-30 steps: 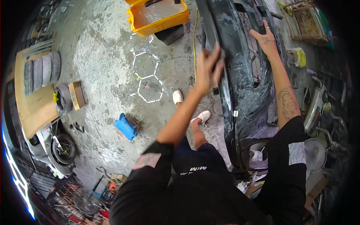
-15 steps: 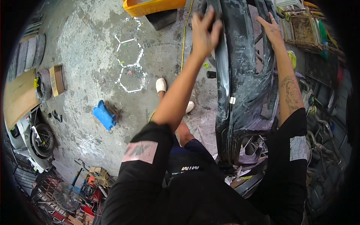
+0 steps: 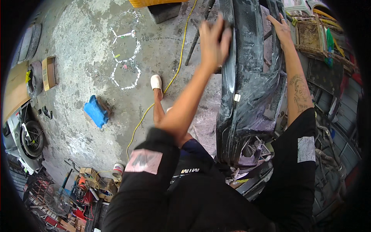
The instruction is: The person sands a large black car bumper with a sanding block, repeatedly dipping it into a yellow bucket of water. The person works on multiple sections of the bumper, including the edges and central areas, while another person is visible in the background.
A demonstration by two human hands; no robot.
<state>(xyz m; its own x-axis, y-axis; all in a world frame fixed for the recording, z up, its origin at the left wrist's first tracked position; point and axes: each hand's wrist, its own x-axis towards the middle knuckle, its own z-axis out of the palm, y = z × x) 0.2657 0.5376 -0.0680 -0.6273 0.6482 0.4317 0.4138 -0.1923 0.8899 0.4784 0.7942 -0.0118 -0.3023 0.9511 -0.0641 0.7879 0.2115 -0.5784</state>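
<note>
A dark grey car bumper (image 3: pixel 251 62), streaked with pale dust, stands lengthwise in front of me, right of centre. My left hand (image 3: pixel 214 44) is at its left edge, smeared by motion. Something dark shows between thumb and fingers, too blurred to name. On the right side, my right hand (image 3: pixel 282 31) holds the bumper's outer bar beside a long opening, thumb on the near side and other fingers partly hidden. A small white tab (image 3: pixel 237 98) sits on the bumper's lower left part.
A yellow cord (image 3: pixel 178 69) runs over the floor by my feet. Left of it lies a blue-covered block (image 3: pixel 96 111). A yellow bin (image 3: pixel 154 3) stands far ahead. Tyres (image 3: pixel 35 79) and a motorcycle wheel (image 3: pixel 33 138) line the left; a wooden frame (image 3: pixel 307 36) stands at right.
My view has shifted slightly, moving the floor items left in the picture. My left hand still moves at the bumper's left edge; my right hand keeps its hold on the bar.
</note>
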